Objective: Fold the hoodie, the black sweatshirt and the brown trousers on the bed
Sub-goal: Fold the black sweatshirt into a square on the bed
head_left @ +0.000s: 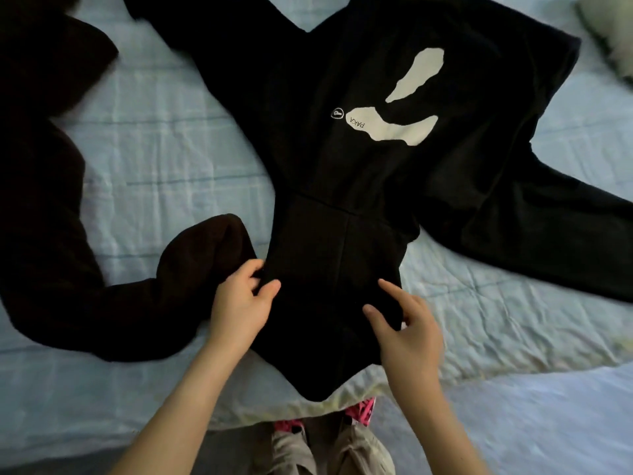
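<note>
While left hand [239,303] pinches its hood [329,248] and right hand [409,341] rests slack-fingered, the white-printed black hoodie [342,166] lies spread

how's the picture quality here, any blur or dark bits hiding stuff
Head view: dim bluish light, no glare; the hoodie reads as near-flat black with folds hard to see, the trousers likewise; the right hand is smeared by motion blur, the left hand is sharper; wide-angle bending shows toward the edges.
</note>
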Tool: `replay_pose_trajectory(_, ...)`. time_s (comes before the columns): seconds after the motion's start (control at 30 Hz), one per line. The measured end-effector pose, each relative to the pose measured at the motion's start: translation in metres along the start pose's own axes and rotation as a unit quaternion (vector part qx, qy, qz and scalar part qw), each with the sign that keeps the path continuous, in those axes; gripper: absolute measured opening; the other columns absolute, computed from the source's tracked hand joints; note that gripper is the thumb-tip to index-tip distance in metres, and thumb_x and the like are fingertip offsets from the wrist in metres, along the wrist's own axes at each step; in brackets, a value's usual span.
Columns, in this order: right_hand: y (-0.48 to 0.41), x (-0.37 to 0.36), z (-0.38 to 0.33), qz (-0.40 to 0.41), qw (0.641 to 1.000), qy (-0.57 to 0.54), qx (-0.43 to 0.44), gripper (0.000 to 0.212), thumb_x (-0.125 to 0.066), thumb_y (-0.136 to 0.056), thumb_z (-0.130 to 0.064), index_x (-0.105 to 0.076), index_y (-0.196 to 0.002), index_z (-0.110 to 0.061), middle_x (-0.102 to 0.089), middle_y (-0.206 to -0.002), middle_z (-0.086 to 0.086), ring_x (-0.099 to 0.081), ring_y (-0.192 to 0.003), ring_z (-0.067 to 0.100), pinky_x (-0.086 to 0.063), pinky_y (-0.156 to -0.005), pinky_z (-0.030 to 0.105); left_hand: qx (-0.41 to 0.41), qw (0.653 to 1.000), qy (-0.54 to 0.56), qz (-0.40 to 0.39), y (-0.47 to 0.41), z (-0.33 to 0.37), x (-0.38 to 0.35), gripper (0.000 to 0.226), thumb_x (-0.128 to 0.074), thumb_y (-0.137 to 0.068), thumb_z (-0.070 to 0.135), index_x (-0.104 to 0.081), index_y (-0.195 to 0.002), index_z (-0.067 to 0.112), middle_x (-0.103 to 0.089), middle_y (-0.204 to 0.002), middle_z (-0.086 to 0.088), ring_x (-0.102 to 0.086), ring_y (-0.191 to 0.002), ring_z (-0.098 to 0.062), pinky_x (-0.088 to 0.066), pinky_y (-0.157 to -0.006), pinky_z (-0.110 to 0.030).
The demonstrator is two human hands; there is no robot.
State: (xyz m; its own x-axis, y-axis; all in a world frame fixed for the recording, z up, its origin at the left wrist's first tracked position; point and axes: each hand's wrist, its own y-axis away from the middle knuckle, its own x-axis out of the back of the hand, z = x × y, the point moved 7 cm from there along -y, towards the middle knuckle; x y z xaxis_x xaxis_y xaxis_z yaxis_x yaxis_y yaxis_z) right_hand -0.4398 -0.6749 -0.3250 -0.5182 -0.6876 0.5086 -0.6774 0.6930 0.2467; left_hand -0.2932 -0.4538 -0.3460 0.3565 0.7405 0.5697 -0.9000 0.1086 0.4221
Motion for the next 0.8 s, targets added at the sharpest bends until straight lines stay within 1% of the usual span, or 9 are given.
replay_pose_trajectory(0.1,0.006,-0.013,0.012,-0.062,0.997,0.014,-0.033,0.041,-0.07,-0.093,-0.02,-0.061,-0.13,-0.034,-0.057,-0.114,-0.014,-0.055,-0.108,0.0,-0.046,-0.091,0.014,-0.004,0.999,-0.024,-0.031,0.005,-0.003,-0.008,0.053,-0.064,-0.092,0.033,-0.046,-0.142,0.023,-0.066,-0.122,-0.007,-0.061,-0.113,-0.019,-0.042,-0.083,-0.024)
replay_pose_trajectory(0.17,0.007,-0.016,0.016,-0.077,0.996,-0.009,-0.035,0.044,-0.068,-0.094,-0.025,-0.057,-0.135,-0.035,-0.057,-0.123,-0.016,-0.056,-0.114,0.003,-0.049,-0.095,0.024,-0.024,0.998,0.008,-0.057,0.003,-0.003,-0.006,0.062,-0.066,-0.089,0.042,-0.038,-0.144,0.038,-0.062,-0.119,0.004,-0.056,-0.11,-0.01,-0.039,-0.082,-0.02)
replay_pose_trajectory(0.27,0.017,-0.024,0.012,-0.106,0.994,-0.022,0.0,0.054,-0.071,-0.091,-0.031,-0.051,-0.14,-0.04,-0.054,-0.132,-0.023,-0.051,-0.124,-0.003,-0.045,-0.098,0.018,-0.077,0.989,0.008,-0.127,0.015,-0.002,-0.008,0.069,-0.071,-0.083,0.045,-0.031,-0.137,0.063,-0.047,-0.121,0.036,-0.043,-0.111,0.016,-0.037,-0.09,-0.012)
replay_pose_trajectory(0.33,0.027,-0.031,0.01,-0.117,0.993,-0.007,0.011,0.061,-0.075,-0.088,-0.029,-0.049,-0.141,-0.041,-0.052,-0.132,-0.02,-0.047,-0.123,-0.011,-0.042,-0.096,0.009,-0.098,0.985,0.015,-0.142,0.022,-0.003,-0.011,0.07,-0.074,-0.083,0.036,-0.037,-0.137,0.06,-0.043,-0.126,0.042,-0.039,-0.114,0.026,-0.039,-0.102,-0.016)
replay_pose_trajectory(0.4,0.033,-0.034,0.01,-0.119,0.993,-0.015,-0.006,0.064,-0.077,-0.086,-0.025,-0.049,-0.14,-0.043,-0.053,-0.13,-0.019,-0.048,-0.119,-0.014,-0.045,-0.095,0.008,-0.091,0.985,0.057,-0.136,0.022,-0.004,-0.008,0.067,-0.077,-0.083,0.024,-0.047,-0.137,0.051,-0.053,-0.131,0.03,-0.046,-0.12,0.016,-0.042,-0.109,-0.028)
replay_pose_trajectory(0.47,0.04,-0.033,0.014,-0.122,0.988,-0.086,-0.045,0.061,-0.078,-0.086,-0.018,-0.054,-0.137,-0.042,-0.058,-0.13,-0.016,-0.057,-0.119,-0.003,-0.053,-0.098,0.026,-0.085,0.983,0.09,-0.137,0.021,-0.004,-0.003,0.068,-0.078,-0.081,0.016,-0.051,-0.134,0.048,-0.059,-0.127,0.027,-0.051,-0.121,0.009,-0.043,-0.109,-0.031)
replay_pose_trajectory(0.53,0.046,-0.023,0.012,-0.106,0.982,-0.143,-0.068,0.058,-0.078,-0.084,-0.008,-0.062,-0.128,-0.042,-0.064,-0.126,-0.015,-0.065,-0.115,0.007,-0.057,-0.094,0.036,-0.1,0.98,0.097,-0.14,0.021,0.001,0.005,0.07,-0.079,-0.08,0.015,-0.052,-0.131,0.053,-0.06,-0.12,0.036,-0.051,-0.117,0.014,-0.042,-0.108,-0.026)
replay_pose_trajectory(0.7,0.026,0.009,-0.029,-0.019,0.994,-0.096,0.048,0.063,-0.08,-0.08,-0.003,-0.065,-0.123,-0.046,-0.061,-0.118,-0.015,-0.063,-0.113,0.008,-0.055,-0.081,0.016,-0.144,0.979,0.106,-0.102,0.011,0.031,0.023,0.069,-0.083,-0.075,0.023,-0.053,-0.125,0.059,-0.061,-0.123,0.03,-0.056,-0.118,0.003,-0.045,-0.105,-0.028)
replay_pose_trajectory(0.8,-0.007,0.026,-0.059,0.041,0.989,-0.096,0.101,0.068,-0.082,-0.078,-0.003,-0.063,-0.122,-0.051,-0.059,-0.123,-0.024,-0.057,-0.121,0.0,-0.051,-0.082,0.009,-0.182,0.975,0.118,-0.049,-0.004,0.069,0.031,0.067,-0.083,-0.073,0.029,-0.053,-0.124,0.061,-0.06,-0.118,0.036,-0.053,-0.115,0.014,-0.044,-0.099,-0.012)
